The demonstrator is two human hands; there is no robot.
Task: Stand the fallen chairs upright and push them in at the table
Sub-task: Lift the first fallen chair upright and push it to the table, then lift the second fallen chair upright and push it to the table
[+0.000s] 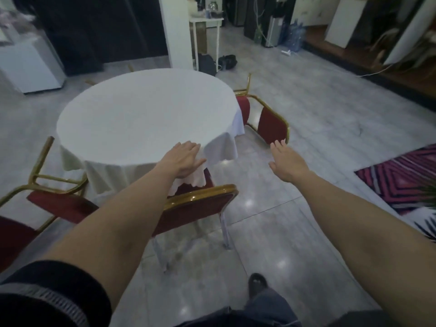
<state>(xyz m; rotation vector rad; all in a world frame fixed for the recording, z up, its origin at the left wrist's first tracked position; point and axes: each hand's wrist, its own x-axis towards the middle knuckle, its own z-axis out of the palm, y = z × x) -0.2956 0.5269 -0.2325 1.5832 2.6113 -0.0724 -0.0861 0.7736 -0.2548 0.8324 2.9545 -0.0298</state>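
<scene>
A round table under a white cloth fills the middle. One red chair with a gold frame stands upright right below me, its seat tucked under the cloth. A second red chair lies on its side on the floor at the table's right. A third lies tipped over at the left, legs in the air. My left hand hovers flat over the table's near edge, fingers apart, holding nothing. My right hand reaches out empty toward the fallen right chair, a little short of its backrest.
A pink and black patterned rug lies at the right. A white cabinet stands at the far left, a white pillar and small side table behind the round table, with dark bags on the floor. My foot is on the tiles below.
</scene>
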